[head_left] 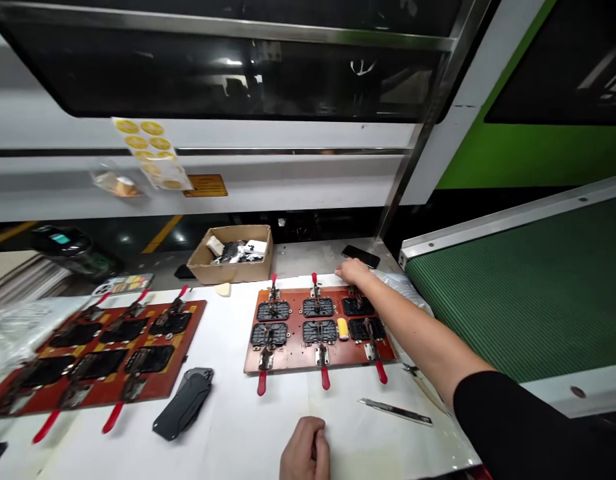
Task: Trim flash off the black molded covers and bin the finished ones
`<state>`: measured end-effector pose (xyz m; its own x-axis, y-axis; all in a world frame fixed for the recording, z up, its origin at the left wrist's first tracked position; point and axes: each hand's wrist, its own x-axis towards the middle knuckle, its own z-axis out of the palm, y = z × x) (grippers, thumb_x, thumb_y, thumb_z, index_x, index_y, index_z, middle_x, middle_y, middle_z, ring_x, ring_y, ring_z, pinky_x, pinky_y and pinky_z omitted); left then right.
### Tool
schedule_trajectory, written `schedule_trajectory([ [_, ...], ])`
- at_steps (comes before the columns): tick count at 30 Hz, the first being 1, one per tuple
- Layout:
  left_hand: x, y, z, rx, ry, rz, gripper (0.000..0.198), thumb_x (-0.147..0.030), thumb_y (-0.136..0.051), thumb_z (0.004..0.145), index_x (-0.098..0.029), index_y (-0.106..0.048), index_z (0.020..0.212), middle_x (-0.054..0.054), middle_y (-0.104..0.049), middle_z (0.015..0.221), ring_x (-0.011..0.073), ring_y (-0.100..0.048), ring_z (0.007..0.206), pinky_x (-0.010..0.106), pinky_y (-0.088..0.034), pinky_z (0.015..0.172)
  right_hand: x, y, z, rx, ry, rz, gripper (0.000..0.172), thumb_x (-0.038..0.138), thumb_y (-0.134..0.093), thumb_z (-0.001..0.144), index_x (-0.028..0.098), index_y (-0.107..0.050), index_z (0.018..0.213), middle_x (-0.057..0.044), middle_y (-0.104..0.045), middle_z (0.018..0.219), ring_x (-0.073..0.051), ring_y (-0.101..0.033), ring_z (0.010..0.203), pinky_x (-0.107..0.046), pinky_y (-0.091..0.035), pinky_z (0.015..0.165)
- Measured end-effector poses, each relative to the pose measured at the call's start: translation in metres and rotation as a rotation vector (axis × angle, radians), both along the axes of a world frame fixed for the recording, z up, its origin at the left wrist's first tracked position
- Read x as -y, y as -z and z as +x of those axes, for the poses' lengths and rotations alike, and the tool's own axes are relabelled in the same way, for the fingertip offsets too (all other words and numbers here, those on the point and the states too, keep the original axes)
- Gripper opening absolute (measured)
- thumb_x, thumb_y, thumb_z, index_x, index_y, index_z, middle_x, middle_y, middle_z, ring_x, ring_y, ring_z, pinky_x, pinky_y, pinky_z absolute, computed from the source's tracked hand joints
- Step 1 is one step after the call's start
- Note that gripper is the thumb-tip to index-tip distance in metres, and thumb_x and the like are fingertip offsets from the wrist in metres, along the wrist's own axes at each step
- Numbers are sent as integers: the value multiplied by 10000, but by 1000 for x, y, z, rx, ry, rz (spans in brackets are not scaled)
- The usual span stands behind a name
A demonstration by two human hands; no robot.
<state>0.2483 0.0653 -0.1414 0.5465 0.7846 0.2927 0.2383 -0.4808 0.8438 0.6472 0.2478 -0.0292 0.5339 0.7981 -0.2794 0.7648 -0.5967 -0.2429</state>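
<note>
My right hand (355, 272) reaches to the back right corner of a reddish-brown fixture board (295, 359). Its fingers are closed around the back right toggle clamp, whose handle they hide. Several black plastic parts (271, 335) lie on this board under clamps with red handles (325, 378). A small yellow-and-white piece (343, 329) sits between two of them. In front of the board, my left hand (305, 450) rests loosely closed near the bottom edge, and nothing shows in its curled fingers.
A second fixture board (188, 340) stands at left, beside a stack of black parts (184, 403). A utility knife (395, 411) and pliers (428, 392) lie at right. Behind are a cardboard box (233, 273) and a phone (363, 256). A green conveyor belt (528, 280) borders the right.
</note>
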Motion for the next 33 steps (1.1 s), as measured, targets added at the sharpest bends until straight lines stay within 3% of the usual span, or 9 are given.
schedule_trajectory([
  [5,-2,4,-4,-21,18,49,214,-183,-419,1053,-216,-615,975,38,-636,838,167,-624,720,264,-491,675,-33,40,-65,-51,-9,165,396,495,-601,1086,161,-661,1290,-114,-666,1300,-276,-651,1192,-517,-543,1059],
  [10,-2,3,-6,-39,40,84,207,-145,-421,1028,-217,-603,959,21,-632,833,153,-636,739,254,-498,690,-42,58,-79,-64,68,227,337,452,-616,1085,160,-673,1243,-106,-679,1257,-259,-668,1137,-491,-564,1025],
  [13,-2,3,-5,-34,18,95,209,-138,-419,1016,-215,-597,939,18,-626,822,152,-631,732,258,-496,686,-40,51,-79,-38,52,311,331,444,-610,1086,162,-667,1248,-106,-668,1275,-266,-648,1173,-499,-537,1053],
  [17,-2,1,-5,-33,15,94,209,-135,-418,1008,-215,-598,939,19,-629,824,153,-632,732,263,-493,684,-31,30,-74,-39,-18,383,363,471,-553,1107,152,-660,1242,-97,-684,1232,-258,-652,1157,-470,-529,1040],
  [21,-2,1,-6,-30,20,59,206,-161,-428,1013,-220,-612,944,24,-636,839,163,-633,750,274,-493,702,-14,2,-51,-80,-134,303,410,531,-537,1103,157,-696,1157,-74,-722,1156,-233,-687,1070,-431,-541,1007],
  [24,-2,2,-6,-19,19,24,203,-178,-439,1015,-221,-624,943,26,-641,848,169,-635,763,281,-492,718,3,-12,-45,-77,-217,157,362,499,-589,1087,160,-716,1073,-69,-731,1103,-230,-692,1034,-432,-551,989],
  [29,-2,-1,-5,-4,13,-6,211,-205,-453,1001,-216,-649,924,31,-646,832,175,-629,731,287,-479,684,38,-13,-77,-136,-403,-75,243,394,-754,999,155,-716,979,-35,-722,985,-195,-688,890,-390,-585,886],
  [33,-3,-5,-6,9,16,-55,217,-244,-483,986,-204,-683,912,48,-672,842,192,-645,755,305,-504,707,61,-27,-95,-113,-423,21,164,311,-722,1004,154,-707,960,-42,-716,978,-212,-673,922,-391,-544,900],
])
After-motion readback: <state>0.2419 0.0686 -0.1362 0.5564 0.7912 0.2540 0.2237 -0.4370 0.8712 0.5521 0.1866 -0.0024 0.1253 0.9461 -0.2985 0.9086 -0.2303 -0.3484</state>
